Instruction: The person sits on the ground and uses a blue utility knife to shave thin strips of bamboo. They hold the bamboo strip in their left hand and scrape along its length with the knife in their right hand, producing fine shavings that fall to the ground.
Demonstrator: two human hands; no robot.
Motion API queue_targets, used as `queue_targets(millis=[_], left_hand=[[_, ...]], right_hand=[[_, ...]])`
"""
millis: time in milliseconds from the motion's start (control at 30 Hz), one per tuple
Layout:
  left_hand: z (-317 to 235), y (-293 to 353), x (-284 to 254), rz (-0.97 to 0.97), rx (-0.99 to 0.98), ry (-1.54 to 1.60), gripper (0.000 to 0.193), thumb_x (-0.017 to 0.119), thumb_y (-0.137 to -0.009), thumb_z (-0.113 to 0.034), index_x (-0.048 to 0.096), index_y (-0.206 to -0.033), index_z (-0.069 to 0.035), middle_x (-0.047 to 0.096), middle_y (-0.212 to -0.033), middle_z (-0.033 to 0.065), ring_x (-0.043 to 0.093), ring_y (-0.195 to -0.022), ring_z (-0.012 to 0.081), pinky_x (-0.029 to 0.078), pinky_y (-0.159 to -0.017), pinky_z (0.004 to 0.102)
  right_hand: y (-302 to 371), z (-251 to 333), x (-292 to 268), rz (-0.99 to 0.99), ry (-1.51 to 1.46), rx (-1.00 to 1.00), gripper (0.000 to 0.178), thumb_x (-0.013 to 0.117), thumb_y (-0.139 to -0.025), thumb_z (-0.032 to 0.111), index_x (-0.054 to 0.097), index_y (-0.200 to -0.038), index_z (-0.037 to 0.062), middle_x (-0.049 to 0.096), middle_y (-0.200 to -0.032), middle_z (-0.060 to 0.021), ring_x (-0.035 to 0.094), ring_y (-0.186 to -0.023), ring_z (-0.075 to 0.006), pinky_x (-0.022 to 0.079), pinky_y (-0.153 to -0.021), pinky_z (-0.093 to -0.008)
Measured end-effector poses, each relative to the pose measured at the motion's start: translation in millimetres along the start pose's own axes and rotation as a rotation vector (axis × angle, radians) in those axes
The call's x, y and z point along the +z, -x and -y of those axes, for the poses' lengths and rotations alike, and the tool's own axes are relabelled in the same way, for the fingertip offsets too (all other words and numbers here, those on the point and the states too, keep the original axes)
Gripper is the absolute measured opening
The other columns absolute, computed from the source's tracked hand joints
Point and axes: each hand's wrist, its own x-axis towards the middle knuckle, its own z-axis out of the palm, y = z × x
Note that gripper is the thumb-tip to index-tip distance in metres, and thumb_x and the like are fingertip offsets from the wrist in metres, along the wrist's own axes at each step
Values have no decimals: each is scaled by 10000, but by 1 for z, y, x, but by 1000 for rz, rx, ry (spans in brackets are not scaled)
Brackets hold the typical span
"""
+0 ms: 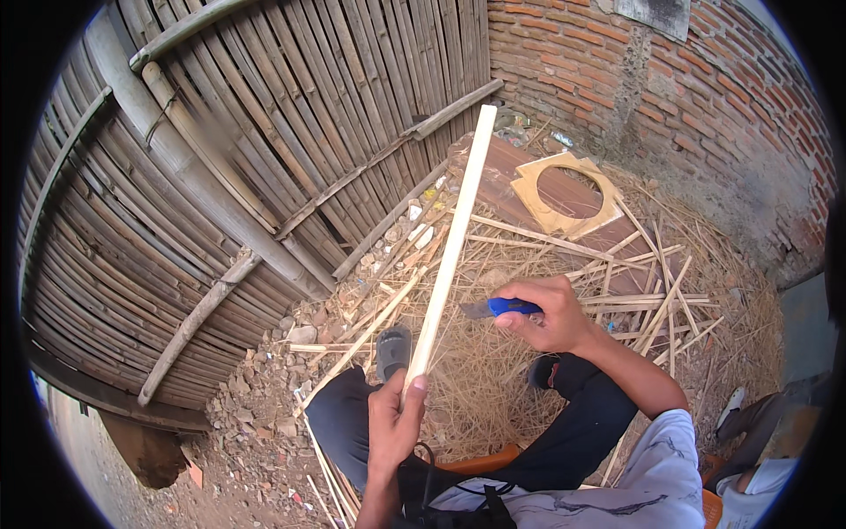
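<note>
My left hand [395,421] is closed around the lower end of a long pale bamboo strip [457,229]. The strip slants up and away, its far end reaching toward the foot of the fence. To the right of it, my right hand [557,316] grips a utility knife [513,306] by its blue handle. The blade points left toward the strip, with a gap between the two. Shavings and straw [480,397] cover the ground beneath both hands, between my bent legs.
Several cut strips [665,300] lie crossed at the right. Behind them, a yellowish board with a round hole [529,194] rests on a brown panel [493,167]. A bamboo fence [291,115] stands left, a brick wall [696,106] behind. Another person's leg [758,419] shows at lower right.
</note>
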Motion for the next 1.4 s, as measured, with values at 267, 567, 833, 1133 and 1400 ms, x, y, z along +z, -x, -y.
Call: queue_targets(millis=[267,567,833,1133,1400], left_hand=[[8,-4,3,28,5,-63,344,645,-1120,-249,632,-876,-7,498,-631,-40,423,-618,33,341,-531,286],[13,-14,5,-15,4,12,366,637,-1128,-271,622,-853,-31,503,-632,-53,422,-596,22,322,-520,268],[22,-29,-5,-130,20,119,337,578,-1162,-323,622,-934,-78,460,-638,-91,335,-496,-2,251,-439,207],[8,-36,-2,-227,-34,190,331,584,-1155,-284,604,-897,-79,482,-671,-75,398,-565,18,332,-494,227],[13,-39,-2,16,-160,254,477,572,-1140,-516,516,-873,-126,389,-680,-87,331,-542,36,265,-485,229]], right_hand=[[-20,13,-22,-36,-124,238,241,824,-982,209,783,-1133,26,794,-891,-61,695,-706,-128,539,-646,-269],[-3,-16,-5,100,-27,61,235,803,-843,71,786,-1077,59,787,-890,-105,749,-731,-273,565,-658,-333],[-1,-6,9,442,-226,158,195,775,-893,80,747,-1084,57,732,-813,-119,708,-680,-294,501,-635,-394],[10,14,42,435,-343,120,195,752,-924,71,706,-1111,48,707,-803,-130,710,-701,-325,510,-652,-416],[11,16,34,360,-399,154,200,753,-898,39,711,-1091,63,697,-791,-104,721,-694,-269,507,-645,-375]])
